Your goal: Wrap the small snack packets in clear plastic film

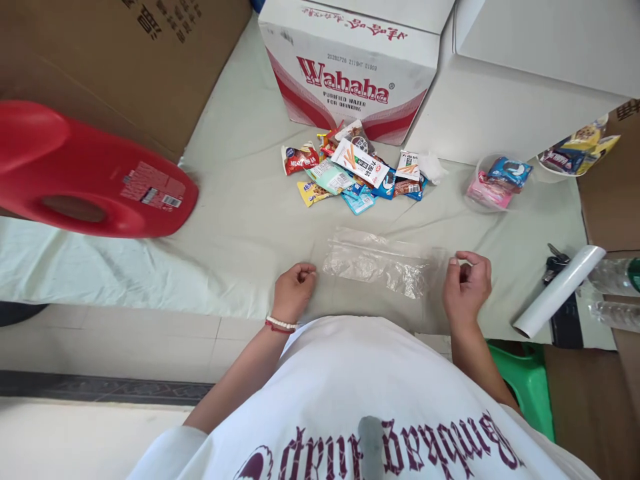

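A clear plastic bag lies flat on the pale cloth in front of me. My left hand rests curled at the bag's left end, fingers closed against the cloth. My right hand sits at the bag's right end, thumb and fingers pinched together; whether it holds the bag's edge I cannot make out. Beyond the bag lies a pile of small snack packets.
A Wahaha water carton stands behind the snacks. A red plastic jug lies at the left, brown cardboard behind it. A clear tub of snacks, a white roll, keys and bottles are at the right.
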Available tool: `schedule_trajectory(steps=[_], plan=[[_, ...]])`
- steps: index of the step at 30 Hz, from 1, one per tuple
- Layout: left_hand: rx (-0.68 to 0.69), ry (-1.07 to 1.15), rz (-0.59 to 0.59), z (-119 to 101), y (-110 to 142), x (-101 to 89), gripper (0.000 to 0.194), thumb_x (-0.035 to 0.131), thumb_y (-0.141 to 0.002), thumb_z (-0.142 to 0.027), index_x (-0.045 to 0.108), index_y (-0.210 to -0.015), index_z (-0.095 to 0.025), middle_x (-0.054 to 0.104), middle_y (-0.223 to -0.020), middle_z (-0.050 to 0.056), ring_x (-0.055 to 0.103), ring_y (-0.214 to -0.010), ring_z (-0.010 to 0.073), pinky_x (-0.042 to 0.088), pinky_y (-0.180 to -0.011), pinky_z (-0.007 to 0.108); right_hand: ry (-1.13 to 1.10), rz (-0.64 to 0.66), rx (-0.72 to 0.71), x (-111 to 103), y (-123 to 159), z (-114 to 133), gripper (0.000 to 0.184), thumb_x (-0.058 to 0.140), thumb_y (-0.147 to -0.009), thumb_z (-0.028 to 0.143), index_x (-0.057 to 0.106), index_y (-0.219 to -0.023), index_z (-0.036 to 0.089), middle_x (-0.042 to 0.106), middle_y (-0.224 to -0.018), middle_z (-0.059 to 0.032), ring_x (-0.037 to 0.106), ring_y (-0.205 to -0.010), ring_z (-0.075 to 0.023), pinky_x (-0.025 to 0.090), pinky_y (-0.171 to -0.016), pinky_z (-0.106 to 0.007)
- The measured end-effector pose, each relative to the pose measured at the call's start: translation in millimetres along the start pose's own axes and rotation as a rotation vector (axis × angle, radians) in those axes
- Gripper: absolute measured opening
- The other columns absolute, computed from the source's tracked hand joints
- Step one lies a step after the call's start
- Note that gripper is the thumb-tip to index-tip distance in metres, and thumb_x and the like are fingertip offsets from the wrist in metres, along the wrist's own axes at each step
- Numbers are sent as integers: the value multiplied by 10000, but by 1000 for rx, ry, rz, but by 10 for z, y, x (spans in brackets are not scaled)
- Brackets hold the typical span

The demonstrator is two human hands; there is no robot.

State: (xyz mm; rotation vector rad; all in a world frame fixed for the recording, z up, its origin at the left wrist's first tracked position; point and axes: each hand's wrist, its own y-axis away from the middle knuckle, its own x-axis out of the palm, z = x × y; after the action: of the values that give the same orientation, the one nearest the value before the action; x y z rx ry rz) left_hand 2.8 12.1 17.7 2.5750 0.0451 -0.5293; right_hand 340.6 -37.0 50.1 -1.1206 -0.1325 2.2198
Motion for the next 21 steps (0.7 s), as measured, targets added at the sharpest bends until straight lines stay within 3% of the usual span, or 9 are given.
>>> schedule_trajectory(steps=[2, 4, 6, 8, 11, 14, 18, 21], plan=[[56, -133, -22, -39, -14, 21, 330, 639, -760, -473, 706, -928, -197, 545, -583, -46, 508, -550, 142, 383, -577, 276, -120, 185, -162, 64, 57, 258, 147, 555, -977, 286, 665, -1039, 211, 683, -966, -44, 598, -744, -158, 494, -732, -304], [108, -262, -32, -101, -41, 68, 279, 645, -773, -455, 712, -879, -206, 559, -580, -34, 532, -584, 160, 378, -616, 288, -240, 482, -318, 225, 140, 510, 170, 510, -1003, 238, 676, -1041, 231, 691, -927, -32, 642, -813, -165, 507, -751, -287], [152, -360, -27, -151, -81, 115, 187, 635, -782, -385, 705, -796, -212, 572, -578, -22, 532, -594, 166, 361, -632, 295, -258, 727, -431, 447, 238, 700, 211, 481, -1018, 217, 684, -1073, 232, 712, -997, -48, 669, -889, -171, 517, -770, -282], [177, -376, -12, -166, -122, 135, 142, 617, -783, -324, 692, -735, -213, 581, -580, -16, 522, -591, 162, 348, -635, 296, -168, 857, -474, 670, 334, 803, 224, 495, -1020, 234, 686, -1138, 222, 710, -1112, -75, 679, -961, -190, 524, -765, -289], [165, -191, 40, -127, -162, 106, 143, 636, -781, -335, 685, -738, -208, 560, -576, -31, 492, -573, 144, 350, -617, 280, 4, 912, -471, 909, 431, 823, 279, 551, -1011, 300, 660, -1255, 217, 665, -1249, -104, 679, -1012, -217, 528, -736, -302], [131, 93, 102, -80, -155, 54, 194, 705, -750, -391, 675, -753, -199, 548, -604, -47, 470, -575, 121, 356, -595, 258, 68, 917, -439, 1006, 456, 771, 320, 582, -1003, 341, 642, -1296, 229, 641, -1277, -103, 681, -995, -219, 532, -726, -305], [86, 333, 181, -111, -79, 45, 241, 788, -705, -391, 660, -751, -192, 619, -684, -33, 532, -637, 119, 407, -627, 250, -43, 867, -394, 1002, 448, 734, 282, 601, -990, 338, 656, -1240, 221, 647, -1215, -101, 675, -991, -223, 552, -771, -326], [103, 490, 253, -194, 3, 69, 261, 825, -708, -381, 664, -763, -183, 730, -894, 25, 656, -838, 159, 500, -822, 295, -200, 811, -390, 960, 452, 776, 396, 681, -937, 427, 630, -1276, 229, 638, -1221, -111, 668, -994, -232, 566, -787, -344]])
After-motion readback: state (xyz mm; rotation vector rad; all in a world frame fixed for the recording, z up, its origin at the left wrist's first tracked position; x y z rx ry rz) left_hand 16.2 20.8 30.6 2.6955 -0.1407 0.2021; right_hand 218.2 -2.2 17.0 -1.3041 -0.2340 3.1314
